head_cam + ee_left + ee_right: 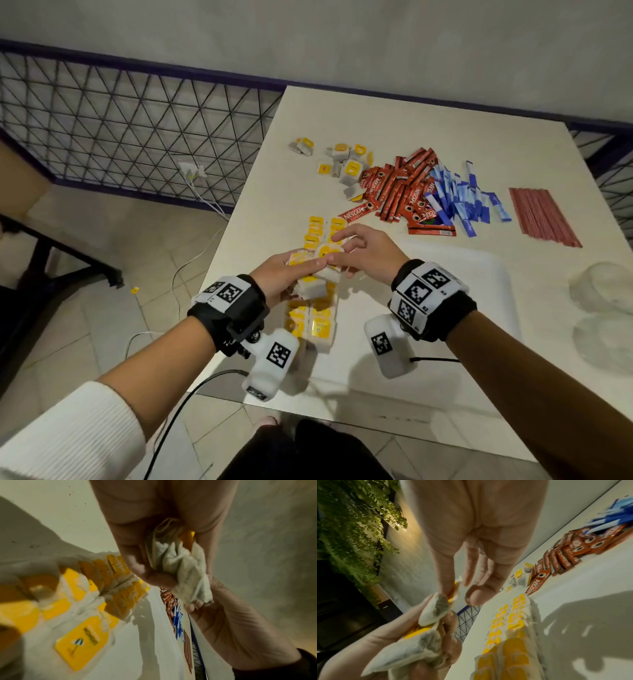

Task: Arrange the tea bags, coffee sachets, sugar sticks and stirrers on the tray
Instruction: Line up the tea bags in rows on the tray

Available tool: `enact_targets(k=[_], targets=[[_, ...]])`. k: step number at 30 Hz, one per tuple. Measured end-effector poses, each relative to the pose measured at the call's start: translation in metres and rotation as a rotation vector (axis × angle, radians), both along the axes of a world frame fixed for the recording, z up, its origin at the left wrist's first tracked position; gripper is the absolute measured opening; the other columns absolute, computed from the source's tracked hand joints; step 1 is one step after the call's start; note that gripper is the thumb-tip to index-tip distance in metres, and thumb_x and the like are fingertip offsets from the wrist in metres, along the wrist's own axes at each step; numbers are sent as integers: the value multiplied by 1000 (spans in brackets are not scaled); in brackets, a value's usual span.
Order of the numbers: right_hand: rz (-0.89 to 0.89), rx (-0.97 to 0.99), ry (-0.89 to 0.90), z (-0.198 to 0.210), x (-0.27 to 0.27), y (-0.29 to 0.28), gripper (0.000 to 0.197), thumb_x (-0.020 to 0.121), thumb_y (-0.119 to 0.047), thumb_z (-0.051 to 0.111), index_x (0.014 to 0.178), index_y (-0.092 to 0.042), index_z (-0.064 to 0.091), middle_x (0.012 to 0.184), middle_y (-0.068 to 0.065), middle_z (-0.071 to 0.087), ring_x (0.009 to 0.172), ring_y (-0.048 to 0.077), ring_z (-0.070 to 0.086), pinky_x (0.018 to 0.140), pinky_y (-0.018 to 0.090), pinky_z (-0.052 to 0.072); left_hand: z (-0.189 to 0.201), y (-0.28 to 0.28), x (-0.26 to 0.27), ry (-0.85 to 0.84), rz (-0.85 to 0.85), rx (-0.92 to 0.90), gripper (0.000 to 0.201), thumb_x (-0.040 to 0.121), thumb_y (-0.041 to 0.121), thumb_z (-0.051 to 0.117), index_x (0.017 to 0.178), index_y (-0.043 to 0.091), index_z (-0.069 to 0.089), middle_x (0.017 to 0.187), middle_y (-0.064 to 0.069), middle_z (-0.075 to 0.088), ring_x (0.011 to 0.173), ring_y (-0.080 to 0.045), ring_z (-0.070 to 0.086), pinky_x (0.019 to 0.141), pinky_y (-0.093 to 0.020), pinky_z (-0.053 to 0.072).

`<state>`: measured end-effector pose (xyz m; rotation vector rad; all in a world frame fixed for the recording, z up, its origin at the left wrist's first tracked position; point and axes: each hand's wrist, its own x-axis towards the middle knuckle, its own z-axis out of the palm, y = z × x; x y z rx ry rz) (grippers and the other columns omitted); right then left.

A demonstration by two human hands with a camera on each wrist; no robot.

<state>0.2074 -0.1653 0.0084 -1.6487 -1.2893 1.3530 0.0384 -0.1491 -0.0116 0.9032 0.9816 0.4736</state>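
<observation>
Gripping a bunch of tea bags point(310, 286), the left hand point(281, 277) hovers above two rows of tea bags point(317, 318) laid along the tray's point(479, 274) left edge. The right hand point(366, 253) meets it, fingers relaxed, fingertip touching a bag. Farther on the worktop point(394, 123) lie loose tea bags point(346, 164), coffee sachets point(400, 192), sugar sticks point(462, 198) and stirrers point(544, 216).
</observation>
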Motion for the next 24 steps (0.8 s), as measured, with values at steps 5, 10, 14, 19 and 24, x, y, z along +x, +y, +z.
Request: enact_targets(k=[5, 10, 14, 19, 24], targets=[[-50, -29, -38, -4, -9, -21, 19, 80, -14, 71, 74, -17, 53, 68, 3, 54, 47, 1, 54, 45, 13, 45, 2, -8, -10, 101, -64, 44, 3, 85, 15, 63, 82, 17, 65, 67, 4, 65, 57, -10, 58, 49, -18, 44], [-110, -81, -16, -6, -24, -51, 18, 83, -13, 68, 73, -16, 52, 60, 5, 52, 47, 6, 51, 47, 15, 43, -6, -25, -27, 153, -156, 12, 7, 86, 20, 62, 91, 18, 67, 80, 3, 69, 67, -9, 64, 64, -22, 52], [-99, -122, -41, -11, -31, -76, 17, 84, -16, 66, 76, -18, 51, 64, 6, 55, 56, 15, 52, 52, 22, 44, -12, -38, -41, 147, -159, -37, 10, 85, 19, 62, 93, 15, 66, 94, -6, 69, 83, -20, 64, 82, -33, 51], [-32, -207, -142, -26, -37, -101, 19, 85, -15, 65, 75, -20, 50, 60, 1, 54, 47, 5, 54, 49, 19, 43, -15, -49, -56, 189, -106, -121, 3, 87, 22, 62, 88, 20, 64, 68, 3, 67, 66, -10, 62, 52, -21, 55], [55, -284, -262, -42, -48, -109, 20, 85, -18, 66, 72, -22, 51, 57, -1, 53, 54, 12, 53, 51, 18, 40, -21, -57, -67, 139, -72, -210, 9, 88, 12, 60, 92, 18, 65, 71, 4, 71, 61, -7, 67, 55, -20, 56]])
